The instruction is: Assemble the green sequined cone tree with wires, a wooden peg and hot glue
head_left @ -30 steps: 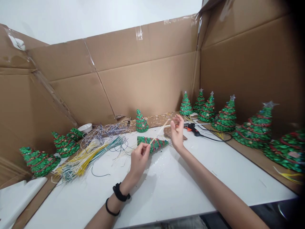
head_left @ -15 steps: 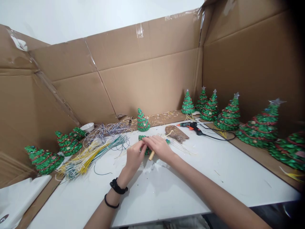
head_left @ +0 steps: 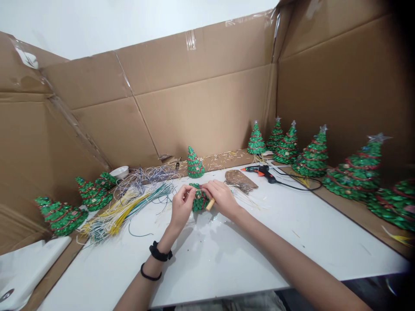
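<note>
A small green Christmas tree ornament (head_left: 199,202) with red garland is on the white table between my hands. My left hand (head_left: 182,206) is at its left side, thumb and forefinger pinched on what looks like a thin pale strand that crosses the front of the tree. At the right side, my right hand (head_left: 222,198) is closed around a tool with a light wooden handle (head_left: 210,204). The handle's end sticks out below the fingers; its working end is hidden. The right fingertips are close to the tree's upper part.
A bundle of yellow, white and green wires (head_left: 121,214) lies left, before tangled purple-white wires (head_left: 152,175). A glue gun (head_left: 264,172) with a black cord and a brown glittery piece (head_left: 240,180) lie right. Finished trees (head_left: 355,170) line the sides. Cardboard walls (head_left: 204,108) enclose the table.
My hands have drawn apart, the left one shifting left and the right one slightly right. More of the tree between them now shows. The wooden handle has moved a little right and up.
</note>
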A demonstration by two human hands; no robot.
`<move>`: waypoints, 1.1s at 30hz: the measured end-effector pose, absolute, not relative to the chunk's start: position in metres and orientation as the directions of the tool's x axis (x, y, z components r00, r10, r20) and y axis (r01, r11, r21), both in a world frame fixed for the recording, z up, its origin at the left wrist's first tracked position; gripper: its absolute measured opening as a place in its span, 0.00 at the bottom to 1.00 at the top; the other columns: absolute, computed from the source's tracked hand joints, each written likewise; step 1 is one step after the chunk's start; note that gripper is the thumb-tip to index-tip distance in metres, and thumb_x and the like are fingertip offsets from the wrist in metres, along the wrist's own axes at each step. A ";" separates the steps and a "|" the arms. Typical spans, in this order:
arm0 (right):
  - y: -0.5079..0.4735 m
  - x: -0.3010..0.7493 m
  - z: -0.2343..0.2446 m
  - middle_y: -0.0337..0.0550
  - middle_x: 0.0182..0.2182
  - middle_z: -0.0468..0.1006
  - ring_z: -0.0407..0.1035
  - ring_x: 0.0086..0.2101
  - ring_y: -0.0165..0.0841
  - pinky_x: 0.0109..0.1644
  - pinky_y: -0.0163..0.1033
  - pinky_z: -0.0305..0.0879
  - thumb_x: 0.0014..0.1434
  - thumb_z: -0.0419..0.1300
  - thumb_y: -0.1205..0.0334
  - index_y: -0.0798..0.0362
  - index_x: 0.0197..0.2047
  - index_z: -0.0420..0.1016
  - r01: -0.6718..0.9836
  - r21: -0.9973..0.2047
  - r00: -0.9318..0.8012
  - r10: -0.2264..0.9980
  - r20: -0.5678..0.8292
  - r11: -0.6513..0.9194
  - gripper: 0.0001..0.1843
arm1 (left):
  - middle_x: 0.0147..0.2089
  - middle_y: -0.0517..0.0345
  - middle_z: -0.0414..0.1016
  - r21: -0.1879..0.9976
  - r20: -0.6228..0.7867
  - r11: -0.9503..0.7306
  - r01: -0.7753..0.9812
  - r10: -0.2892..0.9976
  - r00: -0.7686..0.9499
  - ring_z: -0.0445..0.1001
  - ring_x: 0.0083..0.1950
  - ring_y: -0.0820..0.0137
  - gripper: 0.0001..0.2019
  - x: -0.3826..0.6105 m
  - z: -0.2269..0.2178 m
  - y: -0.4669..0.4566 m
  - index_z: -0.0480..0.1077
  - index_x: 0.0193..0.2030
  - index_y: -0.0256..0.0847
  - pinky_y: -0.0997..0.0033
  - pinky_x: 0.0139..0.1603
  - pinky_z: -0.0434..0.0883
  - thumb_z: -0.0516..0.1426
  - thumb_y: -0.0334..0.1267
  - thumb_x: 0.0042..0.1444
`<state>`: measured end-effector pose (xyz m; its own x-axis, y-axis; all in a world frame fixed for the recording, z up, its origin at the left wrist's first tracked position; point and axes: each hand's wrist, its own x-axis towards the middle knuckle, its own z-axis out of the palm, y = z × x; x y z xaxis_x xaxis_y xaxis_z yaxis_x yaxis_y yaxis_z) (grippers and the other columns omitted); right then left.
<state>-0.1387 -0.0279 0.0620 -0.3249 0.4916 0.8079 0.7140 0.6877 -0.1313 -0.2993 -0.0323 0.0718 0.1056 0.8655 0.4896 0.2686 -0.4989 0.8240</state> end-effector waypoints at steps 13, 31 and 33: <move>-0.029 -0.140 0.061 0.43 0.28 0.73 0.64 0.30 0.33 0.35 0.37 0.58 0.67 0.45 0.61 0.53 0.35 0.69 0.687 -0.166 -0.304 0.488 0.818 0.708 0.14 | 0.28 0.62 0.66 0.699 0.566 -0.580 0.417 0.806 0.174 0.63 0.29 0.73 0.10 -0.301 0.071 -0.033 0.65 0.32 0.41 0.74 0.31 0.59 0.50 0.43 0.60; -0.030 -0.145 0.058 0.43 0.27 0.73 0.64 0.30 0.32 0.35 0.36 0.59 0.67 0.45 0.60 0.54 0.34 0.68 0.719 -0.161 -0.292 0.504 0.813 0.676 0.15 | 0.25 0.63 0.64 0.566 0.556 -0.489 0.663 0.821 0.131 0.62 0.26 0.72 0.16 -0.304 0.065 -0.034 0.59 0.27 0.41 0.73 0.29 0.55 0.43 0.45 0.64; -0.031 -0.146 0.058 0.43 0.27 0.73 0.64 0.30 0.32 0.35 0.36 0.58 0.67 0.45 0.61 0.54 0.34 0.68 0.725 -0.159 -0.293 0.508 0.810 0.671 0.14 | 0.24 0.63 0.64 0.540 0.574 -0.489 0.685 0.809 0.126 0.62 0.26 0.73 0.17 -0.305 0.064 -0.033 0.58 0.26 0.41 0.73 0.29 0.55 0.43 0.45 0.64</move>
